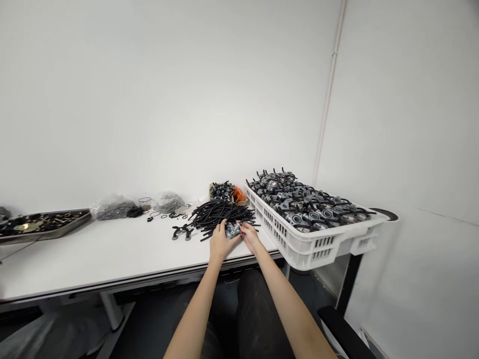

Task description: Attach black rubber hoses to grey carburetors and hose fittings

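My left hand (220, 241) is wrapped round a silvery metal fitting (232, 230) just above the table's front edge. On the fitting's right side, my right hand (250, 236) pinches at its end; a small dark piece shows by the fingertips, too small to name. Right behind both hands lies a heap of short black rubber hoses (215, 212). Left of the heap stand a couple of black curved hose pieces with grey round ends (181, 232).
A white plastic crate (288, 247) full of metal fittings with black hoses stands at the right. Behind the heap are a small box of black parts (221, 190) and an orange container (238, 194). Plastic bags (114, 207), black rings (135, 212) and a metal tray (75, 227) lie leftward.
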Demonstrator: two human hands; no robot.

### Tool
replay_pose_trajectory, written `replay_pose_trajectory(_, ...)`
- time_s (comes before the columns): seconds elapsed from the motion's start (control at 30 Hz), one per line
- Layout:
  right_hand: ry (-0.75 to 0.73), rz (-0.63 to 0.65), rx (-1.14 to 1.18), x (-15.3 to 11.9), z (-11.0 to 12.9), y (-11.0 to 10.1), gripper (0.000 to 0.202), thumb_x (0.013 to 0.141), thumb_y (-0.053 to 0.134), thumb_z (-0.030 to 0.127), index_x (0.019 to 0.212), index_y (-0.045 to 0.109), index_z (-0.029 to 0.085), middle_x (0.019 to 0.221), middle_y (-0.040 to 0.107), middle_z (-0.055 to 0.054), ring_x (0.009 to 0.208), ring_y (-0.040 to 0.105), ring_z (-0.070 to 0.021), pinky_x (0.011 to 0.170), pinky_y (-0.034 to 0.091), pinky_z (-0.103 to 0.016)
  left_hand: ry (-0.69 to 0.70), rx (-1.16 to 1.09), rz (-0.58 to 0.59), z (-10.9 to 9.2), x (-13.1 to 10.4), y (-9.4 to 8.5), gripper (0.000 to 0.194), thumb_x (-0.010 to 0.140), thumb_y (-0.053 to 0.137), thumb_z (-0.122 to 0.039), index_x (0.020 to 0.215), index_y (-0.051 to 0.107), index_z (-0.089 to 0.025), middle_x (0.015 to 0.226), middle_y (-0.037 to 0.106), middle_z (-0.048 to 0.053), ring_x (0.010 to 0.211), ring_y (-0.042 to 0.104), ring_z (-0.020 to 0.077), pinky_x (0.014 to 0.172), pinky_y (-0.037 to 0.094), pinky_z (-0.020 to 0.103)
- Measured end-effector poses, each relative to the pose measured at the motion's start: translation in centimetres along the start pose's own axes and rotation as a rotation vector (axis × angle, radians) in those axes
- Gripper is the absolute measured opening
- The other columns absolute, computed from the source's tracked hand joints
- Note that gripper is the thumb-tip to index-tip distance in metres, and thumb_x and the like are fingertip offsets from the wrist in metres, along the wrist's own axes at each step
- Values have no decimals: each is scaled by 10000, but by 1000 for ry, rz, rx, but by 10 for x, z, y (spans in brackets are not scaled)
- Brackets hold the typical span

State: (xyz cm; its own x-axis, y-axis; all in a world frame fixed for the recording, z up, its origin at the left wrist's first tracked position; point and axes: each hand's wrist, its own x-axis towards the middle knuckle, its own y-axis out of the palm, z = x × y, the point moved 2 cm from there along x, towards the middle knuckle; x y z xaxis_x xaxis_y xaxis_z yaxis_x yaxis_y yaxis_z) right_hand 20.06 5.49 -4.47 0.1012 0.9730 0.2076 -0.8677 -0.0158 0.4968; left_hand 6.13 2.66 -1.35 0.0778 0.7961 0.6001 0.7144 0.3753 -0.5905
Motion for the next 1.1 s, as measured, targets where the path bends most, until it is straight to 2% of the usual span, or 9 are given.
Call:
replay_pose_trajectory(0.13, 10, -7, -27, 2, -3, -1, 317, 932, 589, 330, 1200, 574, 162, 1198, 608, -86, 1004, 633, -216, 840, 550, -421, 3, 2, 4, 1, 0, 1, 756, 726, 704, -479, 1375, 435, -197, 1233, 597, 134, 1167, 566, 299, 918, 458, 368)
replay_pose_trajectory(0.33, -8, -20, -32, -1, 1, 1, 281, 929, 594, 323, 1151, 598, 151, 1148, 632, -77, 966, 643, -200, 824, 551, -404, 7, 5, -1, 3, 1, 2, 756, 731, 700, -480, 1379, 430, -199, 1243, 593, 140, 1164, 569, 301, 918, 459, 375)
replay_pose_trajectory(0.4, -20, -22, -24, -3, 3, 3, 255, 874, 664, 329, 1060, 640, 156, 1041, 682, -63, 909, 659, -196, 798, 545, -366, 15, 6, -4, 3, 0, 2, 755, 729, 703, -478, 1378, 431, -203, 1243, 593, 137, 1163, 569, 301, 921, 458, 377)
replay_pose_trajectory(0.53, -42, -34, -5, -6, 6, 5, 313, 660, 824, 326, 915, 697, 198, 822, 736, -33, 824, 676, -225, 728, 513, -314, 39, 10, -7, 3, 0, 4, 780, 719, 708, -505, 1380, 432, -196, 1231, 596, 135, 1173, 558, 305, 931, 455, 382)
replay_pose_trajectory(0.7, -37, -41, 13, -7, 8, 7, 257, 720, 774, 304, 926, 700, 168, 837, 729, -26, 751, 657, -167, 704, 498, -298, 48, 12, -7, 2, 0, 3, 785, 713, 709, -515, 1369, 441, -180, 1226, 598, 139, 1164, 560, 304, 930, 459, 383)
replay_pose_trajectory(0.9, -10, -39, 53, -7, 9, 5, 323, 667, 743, 391, 918, 754, 188, 830, 758, -47, 654, 634, -176, 560, 407, -261, 18, 4, -14, 0, 0, 1, 750, 713, 719, -456, 1362, 444, -199, 1218, 606, 127, 1149, 578, 296, 905, 471, 369)
replay_pose_trajectory(1.1, 1, -14, 52, -6, 9, 3, 372, 596, 760, 307, 946, 757, 184, 857, 762, -58, 650, 628, -178, 558, 382, -259, 7, -1, -19, 0, 0, 0, 736, 719, 714, -463, 1356, 449, -206, 1229, 602, 128, 1150, 581, 294, 898, 474, 361)
